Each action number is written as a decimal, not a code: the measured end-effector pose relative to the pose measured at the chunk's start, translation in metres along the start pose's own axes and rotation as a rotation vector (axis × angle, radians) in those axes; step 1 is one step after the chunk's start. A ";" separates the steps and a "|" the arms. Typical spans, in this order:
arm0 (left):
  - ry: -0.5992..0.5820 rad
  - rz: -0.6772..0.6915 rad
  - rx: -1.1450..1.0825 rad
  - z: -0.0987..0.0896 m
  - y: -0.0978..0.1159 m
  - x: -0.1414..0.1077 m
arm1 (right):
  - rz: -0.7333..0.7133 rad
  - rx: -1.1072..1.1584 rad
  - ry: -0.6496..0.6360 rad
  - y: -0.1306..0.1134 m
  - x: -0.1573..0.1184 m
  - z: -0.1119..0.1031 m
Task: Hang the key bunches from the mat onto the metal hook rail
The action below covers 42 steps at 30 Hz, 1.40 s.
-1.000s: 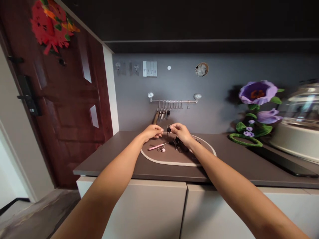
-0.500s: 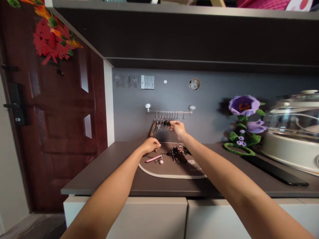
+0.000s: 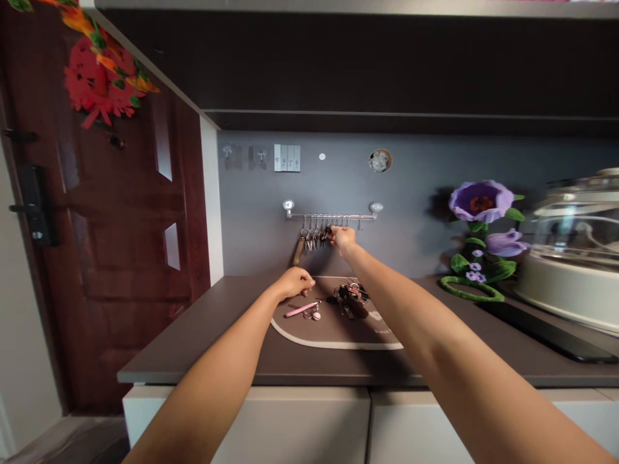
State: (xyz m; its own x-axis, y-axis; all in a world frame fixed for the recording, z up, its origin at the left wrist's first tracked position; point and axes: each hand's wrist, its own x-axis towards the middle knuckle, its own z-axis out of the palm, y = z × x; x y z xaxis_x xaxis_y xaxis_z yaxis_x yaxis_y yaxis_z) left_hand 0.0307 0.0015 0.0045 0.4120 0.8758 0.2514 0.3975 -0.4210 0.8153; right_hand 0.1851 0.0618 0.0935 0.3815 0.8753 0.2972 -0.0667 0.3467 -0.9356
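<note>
A metal rail (image 3: 333, 216) with small hooks is fixed to the grey back wall, and several keys (image 3: 311, 240) on rings hang from its left part. My right hand (image 3: 343, 239) is raised just under the rail, its fingers closed on a dark key at the right end of the hanging row. Low over the mat (image 3: 329, 345), my left hand (image 3: 296, 283) is curled; whether its fingers hold anything is too small to tell. Below it lies a pink strap (image 3: 300, 310) with a small round charm (image 3: 316, 316). A dark pile of keys (image 3: 352, 299) rests farther right on the mat.
At the right are a purple knitted flower (image 3: 481, 202), a black phone-like slab (image 3: 551, 332) and a white appliance with a clear lid (image 3: 565, 277). A dark shelf (image 3: 338, 64) overhangs the counter. A red-brown door (image 3: 130, 258) is at the left.
My right hand has risen slightly toward the hooks, with the dark key in its fingers. My left hand is almost unmoved. The view has shifted a little.
</note>
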 end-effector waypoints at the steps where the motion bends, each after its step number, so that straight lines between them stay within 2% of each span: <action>1: -0.003 -0.002 -0.006 0.000 0.000 0.000 | 0.006 -0.003 0.001 0.001 0.001 0.001; 16: -0.010 -0.075 -0.133 -0.003 0.007 -0.002 | 0.046 -0.020 -0.047 0.013 -0.001 -0.007; 23: -0.046 -0.089 -0.178 -0.010 0.004 -0.001 | 0.044 -0.005 -0.121 0.014 -0.005 -0.015; 29: -0.106 -0.095 -0.217 -0.017 0.003 0.000 | 0.031 -0.033 -0.129 0.016 -0.019 -0.023; 34: -0.185 -0.115 -0.225 -0.020 0.012 -0.008 | -0.076 -0.200 -0.185 0.025 -0.041 -0.034; 42: -0.346 -0.130 -0.101 -0.023 0.015 -0.013 | -0.258 -0.417 -0.382 0.052 -0.078 -0.060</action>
State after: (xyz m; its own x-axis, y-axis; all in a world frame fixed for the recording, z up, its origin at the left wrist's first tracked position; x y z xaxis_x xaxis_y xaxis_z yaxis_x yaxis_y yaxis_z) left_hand 0.0127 -0.0106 0.0248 0.6225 0.7819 -0.0341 0.3886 -0.2709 0.8807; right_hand 0.2077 -0.0084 0.0102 -0.0242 0.8664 0.4988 0.3788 0.4697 -0.7974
